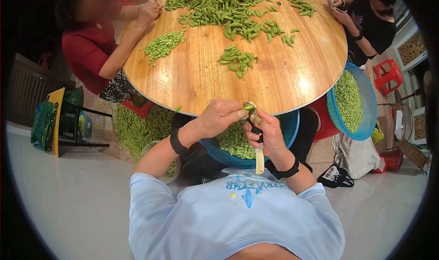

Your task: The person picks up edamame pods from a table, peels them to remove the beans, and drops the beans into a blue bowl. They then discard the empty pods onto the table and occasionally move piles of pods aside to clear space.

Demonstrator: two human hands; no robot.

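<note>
My left hand [218,118] pinches a green bean pod [248,107] at the near edge of the round wooden table [192,77]. My right hand [270,134] grips a pair of scissors [258,154] with a pale handle, its blades up against the pod. Both hands hover over a blue basket [219,154] of green pods in my lap. A small heap of pods [238,58] lies on the table just beyond my hands, and a large pile of pods [219,3] covers the far part.
A person in red [89,49] works at the table's left edge, another in black [366,17] at the right. A second blue basket [361,100] of pods hangs at the table's right. Pods heap on the floor [137,127] at left. Red stool [388,74] far right.
</note>
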